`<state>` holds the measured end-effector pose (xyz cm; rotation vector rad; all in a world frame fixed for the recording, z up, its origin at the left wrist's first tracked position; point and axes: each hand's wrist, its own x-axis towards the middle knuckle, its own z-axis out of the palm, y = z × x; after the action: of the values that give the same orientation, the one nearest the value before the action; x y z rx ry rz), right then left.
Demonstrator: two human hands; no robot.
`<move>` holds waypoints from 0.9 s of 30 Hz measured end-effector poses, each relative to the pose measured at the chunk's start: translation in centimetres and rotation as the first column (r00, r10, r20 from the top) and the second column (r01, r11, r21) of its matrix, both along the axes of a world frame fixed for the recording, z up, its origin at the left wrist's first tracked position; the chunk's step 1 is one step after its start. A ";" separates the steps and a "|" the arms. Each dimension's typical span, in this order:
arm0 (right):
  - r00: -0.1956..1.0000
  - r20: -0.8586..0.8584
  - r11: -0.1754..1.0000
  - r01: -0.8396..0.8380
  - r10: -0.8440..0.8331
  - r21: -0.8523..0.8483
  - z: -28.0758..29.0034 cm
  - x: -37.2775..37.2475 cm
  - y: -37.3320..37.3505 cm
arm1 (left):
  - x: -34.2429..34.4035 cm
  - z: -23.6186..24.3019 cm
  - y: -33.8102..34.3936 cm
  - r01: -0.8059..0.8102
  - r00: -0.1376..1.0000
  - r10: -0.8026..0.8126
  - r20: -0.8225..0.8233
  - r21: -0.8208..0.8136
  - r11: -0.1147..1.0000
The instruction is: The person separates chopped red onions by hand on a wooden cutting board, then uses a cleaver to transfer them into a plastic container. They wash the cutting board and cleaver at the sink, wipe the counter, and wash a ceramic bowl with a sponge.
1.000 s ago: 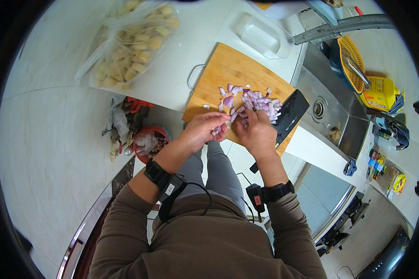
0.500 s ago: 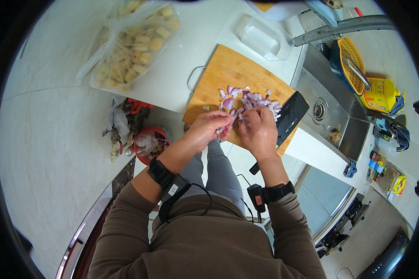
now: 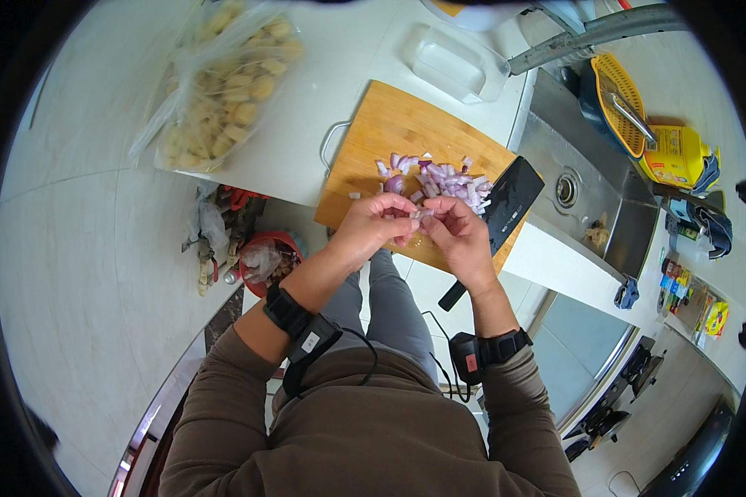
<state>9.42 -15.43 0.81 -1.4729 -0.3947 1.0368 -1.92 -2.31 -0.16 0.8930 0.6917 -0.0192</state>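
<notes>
Over the near edge of a wooden cutting board (image 3: 414, 112), my left hand (image 3: 368, 225) and my right hand (image 3: 462, 240) meet fingertip to fingertip. Between their pinched fingers is a small, pale purple onion piece (image 3: 423, 214), partly covered by the fingers. Just beyond my hands lies a heap of chopped red onion (image 3: 452, 184), with a few loose bits to its left. A black-bladed kitchen knife (image 3: 512, 199) rests along the board's right side, its handle pointing toward me past the near edge.
A clear plastic container (image 3: 452, 70) stands beyond the board. At the far left sits a plastic bag of pale, peeled chunks (image 3: 232, 108). A steel sink (image 3: 547, 124) is on the right, with a yellow basket (image 3: 617, 79) and yellow jug (image 3: 675, 157) beside it. Below left is a red bucket (image 3: 283, 240).
My right hand has come away from the onion heap and joined my left hand at the onion piece. The surroundings have shifted slightly left in view.
</notes>
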 end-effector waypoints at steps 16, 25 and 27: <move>0.987 0.150 0.987 -0.037 0.061 -0.159 0.2 1.1 -0.7 | 0.0 -0.9 0.6 -0.140 0.989 0.145 0.010 -0.200 0.970; 0.312 0.924 0.972 0.011 0.221 -0.237 -0.3 1.2 1.1 | -1.1 -1.5 1.6 -0.133 0.984 0.165 0.069 -0.332 0.934; 0.163 0.932 0.946 -0.023 0.324 -0.325 -0.3 1.2 1.9 | -1.2 -1.5 1.6 -0.104 0.991 0.124 0.051 -0.290 0.951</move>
<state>10.61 -13.58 0.53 -2.2582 -1.4755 0.0611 -3.13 -0.71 -1.65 0.5713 0.6557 0.0146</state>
